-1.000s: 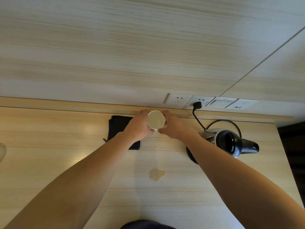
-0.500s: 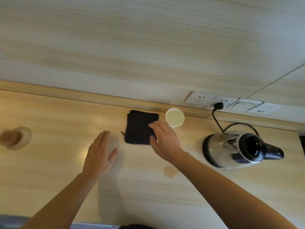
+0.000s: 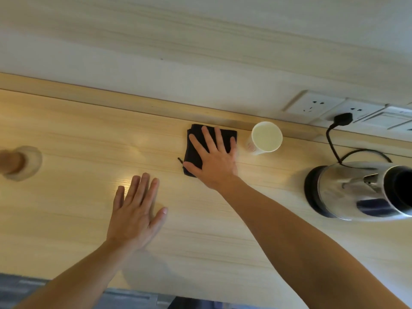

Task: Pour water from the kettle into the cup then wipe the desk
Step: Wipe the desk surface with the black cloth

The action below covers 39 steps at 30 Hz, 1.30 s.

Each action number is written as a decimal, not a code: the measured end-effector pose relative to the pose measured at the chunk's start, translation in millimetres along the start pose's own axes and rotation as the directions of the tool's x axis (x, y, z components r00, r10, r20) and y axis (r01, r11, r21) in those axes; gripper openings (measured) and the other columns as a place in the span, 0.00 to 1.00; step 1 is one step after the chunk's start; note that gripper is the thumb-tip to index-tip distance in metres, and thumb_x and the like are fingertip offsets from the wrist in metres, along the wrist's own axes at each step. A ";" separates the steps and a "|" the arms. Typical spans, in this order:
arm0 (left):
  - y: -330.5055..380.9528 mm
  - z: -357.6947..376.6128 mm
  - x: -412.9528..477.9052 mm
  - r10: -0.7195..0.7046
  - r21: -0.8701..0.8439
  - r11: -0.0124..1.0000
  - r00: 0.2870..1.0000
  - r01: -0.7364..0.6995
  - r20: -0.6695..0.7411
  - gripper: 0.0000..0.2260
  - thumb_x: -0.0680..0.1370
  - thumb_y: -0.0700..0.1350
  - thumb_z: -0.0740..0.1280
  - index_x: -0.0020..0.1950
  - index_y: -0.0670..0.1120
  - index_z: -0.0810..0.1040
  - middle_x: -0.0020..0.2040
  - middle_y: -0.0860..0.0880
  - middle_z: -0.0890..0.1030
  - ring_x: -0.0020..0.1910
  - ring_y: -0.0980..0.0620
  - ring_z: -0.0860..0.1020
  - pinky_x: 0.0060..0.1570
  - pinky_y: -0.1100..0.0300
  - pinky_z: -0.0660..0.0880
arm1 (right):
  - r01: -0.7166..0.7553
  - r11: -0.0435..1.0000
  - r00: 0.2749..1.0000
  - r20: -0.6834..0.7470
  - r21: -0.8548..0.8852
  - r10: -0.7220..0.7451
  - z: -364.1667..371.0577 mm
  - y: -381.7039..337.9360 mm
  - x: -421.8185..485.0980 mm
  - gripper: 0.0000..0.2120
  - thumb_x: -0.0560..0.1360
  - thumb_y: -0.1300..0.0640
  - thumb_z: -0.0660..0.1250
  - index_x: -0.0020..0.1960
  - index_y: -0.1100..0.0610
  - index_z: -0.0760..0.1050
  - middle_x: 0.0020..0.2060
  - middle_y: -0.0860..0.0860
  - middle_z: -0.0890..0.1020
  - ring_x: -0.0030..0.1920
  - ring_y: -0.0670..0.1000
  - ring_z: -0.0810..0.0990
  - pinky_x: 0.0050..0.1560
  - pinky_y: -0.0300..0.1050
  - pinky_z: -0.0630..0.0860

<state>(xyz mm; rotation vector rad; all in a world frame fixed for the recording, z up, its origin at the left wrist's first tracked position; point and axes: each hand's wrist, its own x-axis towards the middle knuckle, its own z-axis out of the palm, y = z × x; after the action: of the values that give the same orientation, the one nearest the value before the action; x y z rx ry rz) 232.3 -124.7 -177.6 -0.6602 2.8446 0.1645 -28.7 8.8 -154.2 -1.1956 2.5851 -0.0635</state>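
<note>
So the pour looks done. The cup (image 3: 266,137) is standing upright at the back of the tabletop (image 3: 73,141), just right of the right hand (image 3: 215,159), and there seems to be liquid in it. The kettle (image 3: 361,189) is on its base further right, well apart from that hand, lid open, cord running up to the wall socket (image 3: 342,118).

Now it's the wiping part. The right hand is laid flat on the black cloth (image 3: 196,150), fingers (image 3: 207,137) spread wide and pointing toward the wall, palm pressing down. No real pinch going on; the grip here is just an open hand on top of the cloth, not wrapped around it. The cloth is folded, longer front-to-back than across, and sits right under the fingers with its near corner poking out by the thumb.

The left hand (image 3: 136,216) is also open and holding nothing, flat over bare tabletop, nearer the person and to the left of the cloth. Can't tell if it's actually touching the wood.

What matters next, I'd guess: I can't see a wet spot anywhere, but the forearm covers the wood nearer the person, so maybe drag the cloth back that way. The right hand already has it, so no handoff needed. Only worry is the cup sitting that close on the right.
</note>
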 end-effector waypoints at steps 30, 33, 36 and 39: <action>6.9 -11.8 -1.2 0.006 -0.084 0.996 0.997 -0.012 -0.077 0.37 0.81 0.70 0.42 0.86 0.55 0.41 0.87 0.51 0.42 0.86 0.50 0.40 0.83 0.40 0.42 | -0.022 0.996 0.999 -0.047 0.082 0.026 83.8 -90.6 -240.3 0.40 0.75 0.20 0.43 0.83 0.33 0.42 0.85 0.45 0.40 0.83 0.54 0.32 0.80 0.64 0.34; 6.2 -10.9 -0.7 0.011 -0.086 0.996 0.997 -0.017 -0.073 0.37 0.80 0.70 0.41 0.86 0.55 0.41 0.87 0.51 0.42 0.86 0.49 0.40 0.83 0.40 0.42 | -0.028 0.995 0.998 -0.054 0.101 0.033 90.0 -96.6 -258.4 0.38 0.77 0.21 0.42 0.83 0.33 0.42 0.84 0.44 0.40 0.82 0.52 0.31 0.80 0.61 0.33; 5.1 -8.7 0.7 0.019 -0.090 0.996 0.997 -0.026 -0.080 0.37 0.80 0.70 0.41 0.86 0.55 0.41 0.87 0.51 0.43 0.86 0.49 0.41 0.83 0.40 0.42 | -0.054 0.992 0.996 -0.064 0.118 0.062 93.9 -101.0 -267.9 0.33 0.80 0.25 0.39 0.83 0.33 0.43 0.84 0.43 0.42 0.83 0.50 0.34 0.80 0.58 0.34; 4.2 -10.1 0.5 0.020 -0.093 0.995 0.998 -0.026 -0.057 0.36 0.81 0.69 0.41 0.86 0.54 0.41 0.87 0.50 0.42 0.86 0.48 0.41 0.83 0.40 0.42 | -0.088 0.986 0.993 -0.060 0.143 0.098 96.5 -107.7 -277.8 0.30 0.83 0.30 0.37 0.83 0.34 0.45 0.84 0.42 0.44 0.83 0.48 0.36 0.80 0.55 0.36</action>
<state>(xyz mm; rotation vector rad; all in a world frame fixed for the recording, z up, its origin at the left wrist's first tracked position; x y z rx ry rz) 228.1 -122.7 -167.7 -0.6608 2.9141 0.2889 248.2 155.1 -161.6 -1.0384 2.6401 -0.2655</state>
